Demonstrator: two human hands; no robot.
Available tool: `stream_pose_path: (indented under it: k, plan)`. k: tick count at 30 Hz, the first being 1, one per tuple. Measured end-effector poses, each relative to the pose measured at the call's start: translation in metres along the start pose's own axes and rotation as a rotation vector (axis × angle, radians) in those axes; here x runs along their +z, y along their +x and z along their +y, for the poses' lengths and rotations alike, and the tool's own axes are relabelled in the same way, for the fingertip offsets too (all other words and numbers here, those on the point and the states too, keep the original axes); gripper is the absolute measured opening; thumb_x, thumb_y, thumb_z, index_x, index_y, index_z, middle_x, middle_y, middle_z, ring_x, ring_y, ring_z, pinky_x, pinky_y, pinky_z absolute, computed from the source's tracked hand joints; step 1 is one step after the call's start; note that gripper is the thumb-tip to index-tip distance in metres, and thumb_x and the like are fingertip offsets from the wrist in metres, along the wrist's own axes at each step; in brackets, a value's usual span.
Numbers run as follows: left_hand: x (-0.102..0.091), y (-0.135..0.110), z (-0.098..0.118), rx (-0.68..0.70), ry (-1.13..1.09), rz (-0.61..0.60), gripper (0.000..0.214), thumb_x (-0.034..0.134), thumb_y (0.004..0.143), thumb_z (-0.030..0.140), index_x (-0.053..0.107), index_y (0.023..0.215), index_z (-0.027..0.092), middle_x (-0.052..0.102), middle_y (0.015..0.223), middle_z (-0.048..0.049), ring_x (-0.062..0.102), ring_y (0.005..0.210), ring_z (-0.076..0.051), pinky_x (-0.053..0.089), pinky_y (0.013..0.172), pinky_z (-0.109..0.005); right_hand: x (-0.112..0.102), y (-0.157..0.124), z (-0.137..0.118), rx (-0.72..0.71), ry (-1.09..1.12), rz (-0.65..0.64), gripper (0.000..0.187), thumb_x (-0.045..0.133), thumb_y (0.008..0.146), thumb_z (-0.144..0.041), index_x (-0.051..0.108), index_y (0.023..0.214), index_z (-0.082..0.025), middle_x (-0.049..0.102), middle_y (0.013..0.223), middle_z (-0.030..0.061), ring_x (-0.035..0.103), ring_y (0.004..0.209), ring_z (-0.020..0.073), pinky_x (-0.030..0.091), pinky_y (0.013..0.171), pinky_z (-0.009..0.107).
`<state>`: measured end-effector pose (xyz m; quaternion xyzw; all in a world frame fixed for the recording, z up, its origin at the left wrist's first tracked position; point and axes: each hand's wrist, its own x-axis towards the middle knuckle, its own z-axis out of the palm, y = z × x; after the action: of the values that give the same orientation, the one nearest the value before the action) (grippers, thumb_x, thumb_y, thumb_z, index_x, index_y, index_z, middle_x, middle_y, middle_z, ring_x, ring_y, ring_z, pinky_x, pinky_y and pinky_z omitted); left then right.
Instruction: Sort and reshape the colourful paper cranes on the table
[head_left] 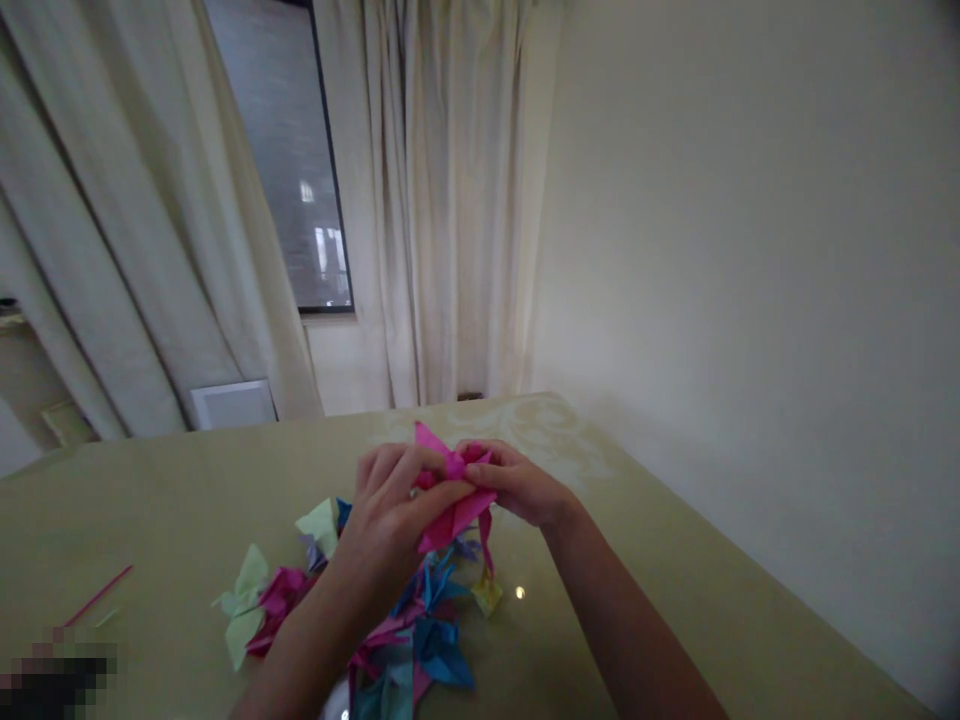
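Several folded papers (442,652) lie partly hidden by the left forearm (322,630); left hand (394,500) and right hand (521,485) pinch pink paper (455,466).

A shiny yellow-green table (637,620) spreads across the bottom of the frame. Folded paper shapes (442,652), many colors, sit bunched at bottom middle. A thin pink stick (99,596) lies lower left.

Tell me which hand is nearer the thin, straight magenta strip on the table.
Left: the left hand is right of the magenta strip in the picture; the right hand is farther right.
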<state>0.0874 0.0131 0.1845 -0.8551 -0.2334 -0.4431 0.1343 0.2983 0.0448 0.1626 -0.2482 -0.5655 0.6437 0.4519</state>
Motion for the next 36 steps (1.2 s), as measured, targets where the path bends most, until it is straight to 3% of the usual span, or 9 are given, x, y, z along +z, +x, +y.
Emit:
stream_pose_path:
  k: [6, 10, 13, 17, 21, 25, 28, 31, 36]
  plan:
    - [0.03, -0.017, 0.02, -0.116, 0.055, -0.081, 0.066, 0.068, 0.098, 0.028, 0.042, 0.158, 0.031, 0.056, 0.145, -0.0122, 0.053, 0.126, -0.029, 0.039, 0.11, -0.049, -0.038, 0.018, 0.005, -0.203, 0.012, 0.493, 0.041, 0.095, 0.065, -0.045, 0.07, 0.085, -0.02, 0.068, 0.069, -0.0031, 0.059, 0.055, 0.011, 0.048, 0.05, 0.02]
    - [0.071, -0.046, 0.045, -0.095, -0.036, -0.464, 0.092, 0.078, 0.086, 0.057, 0.032, 0.162, 0.037, 0.051, 0.156, -0.0092, 0.048, 0.139, -0.035, 0.036, 0.117, -0.06, -0.082, 0.024, 0.01, -0.235, -0.084, 0.784, 0.037, 0.087, 0.067, -0.049, 0.069, 0.082, -0.02, 0.06, 0.056, -0.0059, 0.049, 0.044, 0.0085, 0.041, 0.043, 0.02]
    - [0.097, -0.068, 0.052, -0.131, -0.079, -0.689, 0.098, 0.079, 0.079, 0.068, 0.036, 0.161, 0.037, 0.046, 0.162, -0.0128, 0.043, 0.147, -0.042, 0.034, 0.118, -0.068, -0.105, 0.026, 0.023, -0.18, -0.211, 0.881, 0.039, 0.08, 0.067, -0.053, 0.07, 0.085, -0.02, 0.066, 0.061, -0.0023, 0.05, 0.045, 0.0098, 0.039, 0.043, 0.022]
    - [0.111, -0.081, 0.045, -0.251, -0.048, -0.856, 0.077, 0.077, 0.087, 0.056, 0.048, 0.154, 0.034, 0.043, 0.165, -0.0149, 0.036, 0.152, -0.044, 0.032, 0.119, -0.07, -0.12, 0.03, 0.054, -0.116, -0.365, 0.938, 0.039, 0.077, 0.067, -0.053, 0.072, 0.085, -0.019, 0.072, 0.07, 0.0017, 0.059, 0.056, 0.0141, 0.044, 0.051, 0.024]
    - [0.108, -0.079, 0.026, -0.332, 0.037, -0.938, 0.034, 0.056, 0.102, 0.028, 0.07, 0.133, 0.025, 0.056, 0.154, -0.0162, 0.043, 0.149, -0.038, 0.035, 0.118, -0.067, -0.13, 0.027, 0.079, -0.012, -0.579, 0.988, 0.034, 0.073, 0.072, -0.049, 0.073, 0.085, -0.018, 0.076, 0.083, 0.0058, 0.069, 0.079, 0.021, 0.051, 0.071, 0.028]
    - [0.094, -0.075, 0.002, -0.367, 0.114, -0.954, 0.039, 0.048, 0.097, 0.008, 0.076, 0.119, 0.024, 0.066, 0.139, -0.0157, 0.054, 0.138, -0.037, 0.04, 0.113, -0.065, -0.138, 0.017, 0.086, 0.136, -0.791, 1.017, 0.031, 0.074, 0.074, -0.04, 0.073, 0.095, -0.018, 0.077, 0.093, 0.008, 0.07, 0.091, 0.0257, 0.051, 0.084, 0.037]
    - [0.079, -0.068, -0.013, -0.375, 0.159, -1.008, 0.044, 0.046, 0.093, 0.001, 0.076, 0.118, 0.021, 0.068, 0.135, -0.0166, 0.059, 0.131, -0.037, 0.046, 0.107, -0.06, -0.136, 0.015, 0.08, 0.189, -0.933, 1.048, 0.045, 0.076, 0.074, -0.033, 0.07, 0.117, -0.021, 0.074, 0.119, 0.0114, 0.067, 0.112, 0.0291, 0.047, 0.099, 0.043]
    - [0.064, -0.06, -0.026, -0.398, 0.186, -1.077, 0.046, 0.044, 0.089, -0.004, 0.075, 0.116, 0.016, 0.067, 0.135, -0.0181, 0.061, 0.129, -0.036, 0.052, 0.101, -0.053, -0.125, 0.02, 0.067, 0.078, -1.053, 1.019, 0.047, 0.07, 0.082, -0.033, 0.066, 0.128, -0.023, 0.068, 0.135, 0.0126, 0.061, 0.126, 0.0285, 0.042, 0.109, 0.044]
    - [0.049, -0.057, -0.053, -0.5, 0.129, -1.055, 0.034, 0.051, 0.086, -0.001, 0.076, 0.101, 0.017, 0.075, 0.114, -0.0152, 0.071, 0.112, -0.031, 0.052, 0.096, -0.044, -0.093, 0.031, 0.044, -0.167, -0.776, 0.709, 0.032, 0.07, 0.085, -0.04, 0.072, 0.108, -0.018, 0.075, 0.111, 0.0104, 0.069, 0.106, 0.024, 0.051, 0.099, 0.039]
